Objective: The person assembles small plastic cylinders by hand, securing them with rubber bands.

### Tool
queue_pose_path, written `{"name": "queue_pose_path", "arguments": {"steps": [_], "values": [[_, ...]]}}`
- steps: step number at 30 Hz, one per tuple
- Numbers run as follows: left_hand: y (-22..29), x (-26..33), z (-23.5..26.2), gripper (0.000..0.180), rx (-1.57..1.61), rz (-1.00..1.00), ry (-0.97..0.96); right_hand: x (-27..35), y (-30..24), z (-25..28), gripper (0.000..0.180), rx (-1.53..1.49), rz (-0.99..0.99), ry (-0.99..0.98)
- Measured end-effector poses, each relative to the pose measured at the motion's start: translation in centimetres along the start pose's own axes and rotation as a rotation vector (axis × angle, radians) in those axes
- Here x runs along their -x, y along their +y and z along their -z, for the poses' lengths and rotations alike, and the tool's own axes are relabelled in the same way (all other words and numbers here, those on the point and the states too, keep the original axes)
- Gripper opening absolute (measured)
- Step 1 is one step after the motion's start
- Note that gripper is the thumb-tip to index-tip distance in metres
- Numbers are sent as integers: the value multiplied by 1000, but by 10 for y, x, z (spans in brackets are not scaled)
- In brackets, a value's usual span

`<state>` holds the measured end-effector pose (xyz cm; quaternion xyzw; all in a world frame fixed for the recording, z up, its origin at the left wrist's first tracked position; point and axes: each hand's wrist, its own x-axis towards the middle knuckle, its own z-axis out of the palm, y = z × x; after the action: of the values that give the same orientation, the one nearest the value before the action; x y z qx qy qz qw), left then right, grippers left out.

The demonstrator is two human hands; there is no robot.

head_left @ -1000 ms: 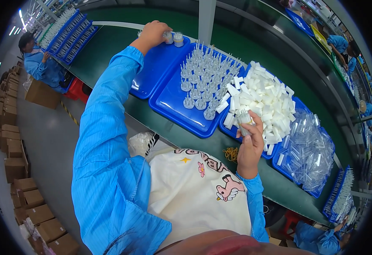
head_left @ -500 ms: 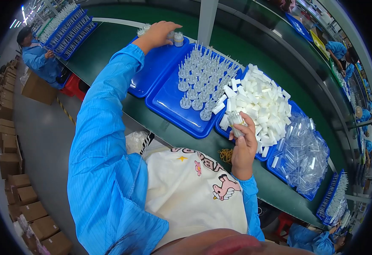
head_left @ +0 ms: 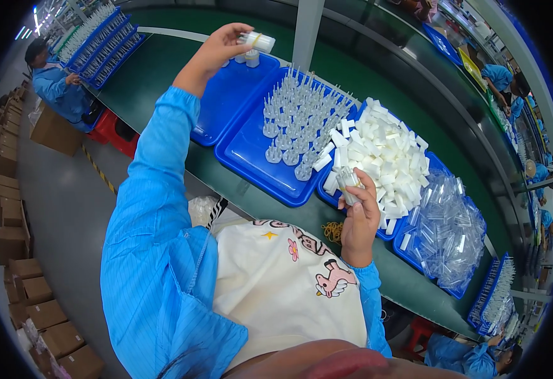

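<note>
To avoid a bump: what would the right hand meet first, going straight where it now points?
The right hand would probably meet the heap of white rectangular pieces first, though depth is unclear.

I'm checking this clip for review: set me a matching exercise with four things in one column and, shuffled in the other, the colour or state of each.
Things:
1. left hand
2. rubber bands
3. blocks
4. tubes

Colours and states:
A. see-through, in a loose heap
B. yellow, lying on the green table
C. raised, gripping a banded bundle
D. white, in a loose heap

Pairs: 1-C, 2-B, 3-D, 4-A
</note>
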<state>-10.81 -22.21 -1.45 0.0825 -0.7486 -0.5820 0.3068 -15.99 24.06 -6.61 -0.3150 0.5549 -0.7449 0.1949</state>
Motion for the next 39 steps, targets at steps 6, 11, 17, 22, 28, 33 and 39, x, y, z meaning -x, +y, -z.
{"name": "queue_pose_path", "arguments": {"steps": [6,11,17,22,28,33,39], "values": [[31,74,-35,48,436,-107,-126,1,0,-3,25,39,36,-35],[77,111,-77,44,233,-247,-88,2,3,-2,31,14,2,-31],[95,130,-98,42,7,-454,-91,-1,7,-4,34,12,41,-60],[101,134,-109,42,-53,-513,-110,0,7,-2,32,5,40,-46],[93,137,-115,46,112,-432,-116,1,8,-2,31,1,37,-46],[86,140,-118,49,164,-351,-75,0,8,-2,32,7,40,-49],[76,141,-121,42,231,-319,-15,0,6,-3,32,12,41,-42]]}}
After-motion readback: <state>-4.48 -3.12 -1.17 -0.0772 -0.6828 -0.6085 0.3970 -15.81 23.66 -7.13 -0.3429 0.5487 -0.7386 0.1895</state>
